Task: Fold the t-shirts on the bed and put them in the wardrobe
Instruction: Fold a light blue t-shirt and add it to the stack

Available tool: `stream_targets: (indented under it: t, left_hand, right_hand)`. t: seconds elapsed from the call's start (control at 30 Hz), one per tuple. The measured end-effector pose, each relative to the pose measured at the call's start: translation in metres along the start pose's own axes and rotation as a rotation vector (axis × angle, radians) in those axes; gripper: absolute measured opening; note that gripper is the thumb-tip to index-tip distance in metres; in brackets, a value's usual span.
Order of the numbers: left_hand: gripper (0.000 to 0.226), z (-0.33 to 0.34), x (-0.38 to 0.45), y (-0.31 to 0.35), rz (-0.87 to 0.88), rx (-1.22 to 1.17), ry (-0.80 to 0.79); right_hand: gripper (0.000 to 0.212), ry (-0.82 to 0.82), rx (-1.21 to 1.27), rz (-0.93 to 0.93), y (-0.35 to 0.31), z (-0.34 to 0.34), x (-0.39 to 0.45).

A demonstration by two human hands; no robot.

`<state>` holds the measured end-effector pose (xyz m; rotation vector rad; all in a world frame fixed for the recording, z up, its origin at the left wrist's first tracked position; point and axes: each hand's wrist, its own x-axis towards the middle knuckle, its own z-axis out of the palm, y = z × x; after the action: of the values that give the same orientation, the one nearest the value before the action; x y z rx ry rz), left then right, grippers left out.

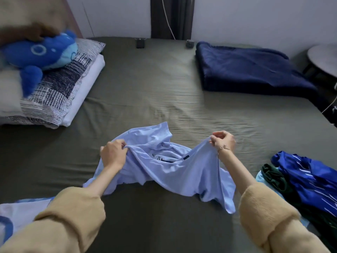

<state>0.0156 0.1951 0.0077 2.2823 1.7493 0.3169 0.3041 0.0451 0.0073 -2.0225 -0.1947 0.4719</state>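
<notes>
A: Bedroom, mid-fold: your left hand [113, 154] and right hand [223, 140] each pinch the light-blue t-shirt [169, 172], fingers curled tight on bunched cloth.

B: Shirt's where?

A: Sagging btwn both fists onto the bed [164, 92], long axis left-right, hem toward you. Probably spread flat next.

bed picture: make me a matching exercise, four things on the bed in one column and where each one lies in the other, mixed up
Things:
1. light blue t-shirt
2. blue plush toy
3. folded navy blanket
4. heap of blue and green garments

Places:
A. far right of the bed
B. on the pillows, far left
C. near right edge
D. near middle, gripped by both hands

Pairs: 1-D, 2-B, 3-A, 4-C
</notes>
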Motion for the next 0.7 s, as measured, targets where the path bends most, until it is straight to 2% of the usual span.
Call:
stream_targets:
  t: [0.13,0.23,0.33,0.4,0.5,0.57,0.7]
  left_hand:
    - [0.012,-0.043,0.066,0.051,-0.016,-0.105,0.160]
    - [0.014,-0.098,0.119,0.093,0.002,-0.154,0.377]
    - [0.021,-0.143,0.149,0.114,-0.020,-0.181,0.570]
    - [0.021,-0.160,0.158,0.119,-0.009,-0.148,0.636]
    - [0.019,-0.162,0.151,0.119,0.055,-0.109,0.675]
    - [0.020,-0.149,0.137,0.110,0.146,-0.055,0.682]
    - [0.020,-0.089,0.082,0.068,0.363,0.264,0.581]
  right_hand:
    - [0.022,0.107,0.079,-0.154,-0.090,-0.006,0.040]
    - [0.025,0.232,0.236,-0.352,-0.172,-0.029,0.065]
    - [0.024,0.418,0.374,-0.512,-0.224,-0.061,0.076]
    - [0.022,0.500,0.407,-0.543,-0.244,-0.076,0.080]
    - [0.019,0.571,0.415,-0.491,-0.238,-0.086,0.081]
    - [0.019,0.614,0.378,-0.413,-0.211,-0.085,0.078]
    - [0.025,0.630,0.295,-0.079,-0.109,-0.082,0.059]
